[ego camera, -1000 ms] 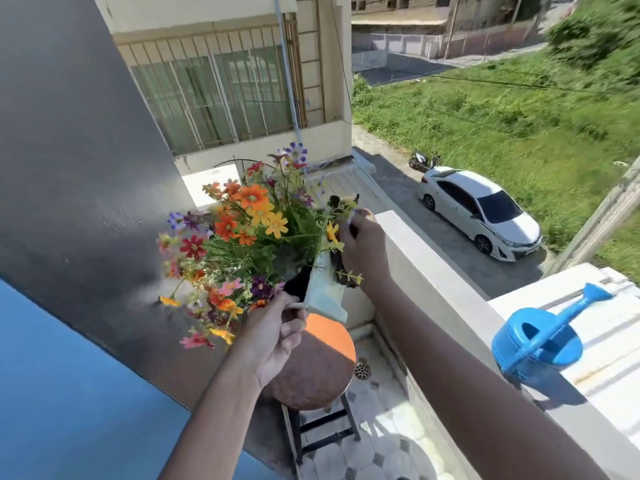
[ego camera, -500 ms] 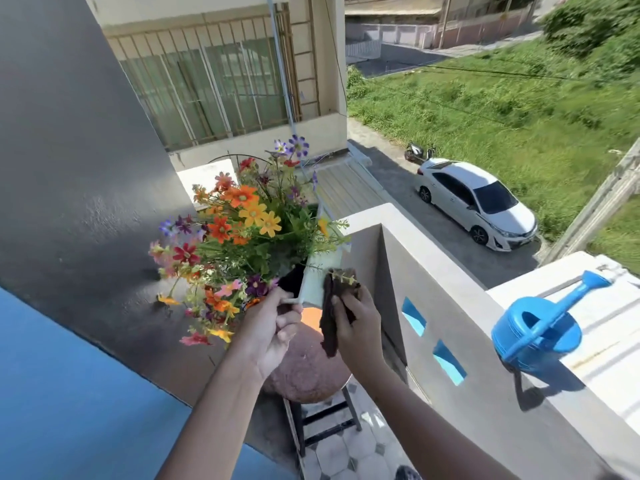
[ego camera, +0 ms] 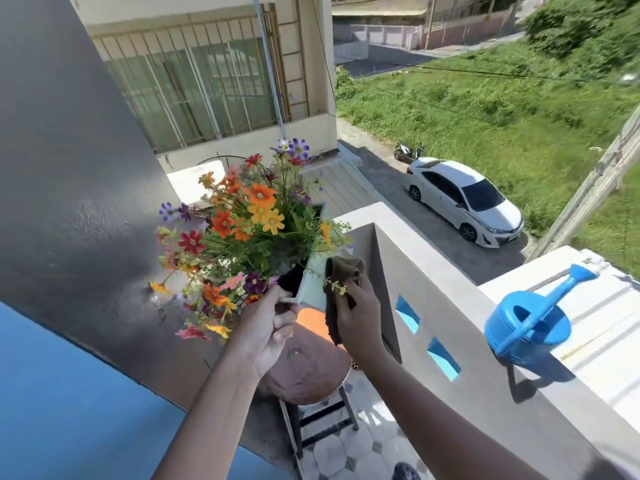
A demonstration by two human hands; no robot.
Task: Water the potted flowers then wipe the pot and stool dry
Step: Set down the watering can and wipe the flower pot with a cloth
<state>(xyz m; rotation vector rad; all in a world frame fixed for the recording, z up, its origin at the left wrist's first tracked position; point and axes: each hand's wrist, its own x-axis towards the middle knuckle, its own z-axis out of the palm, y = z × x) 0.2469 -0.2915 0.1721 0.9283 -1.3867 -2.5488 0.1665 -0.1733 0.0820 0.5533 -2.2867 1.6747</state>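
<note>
L hand curled, grips pot corner, tilted above stool. R hand curled on cloth, pressed to pot side. Watering can well apart, R.

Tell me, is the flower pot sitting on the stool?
Apart. The head view shows the left hand holding the flower pot tilted in the air, with the stool seat below it.

the watering can looks like glossy blue plastic; the rag is dull brown cloth; the stool seat shows rough, mottled reddish-brown.
</note>
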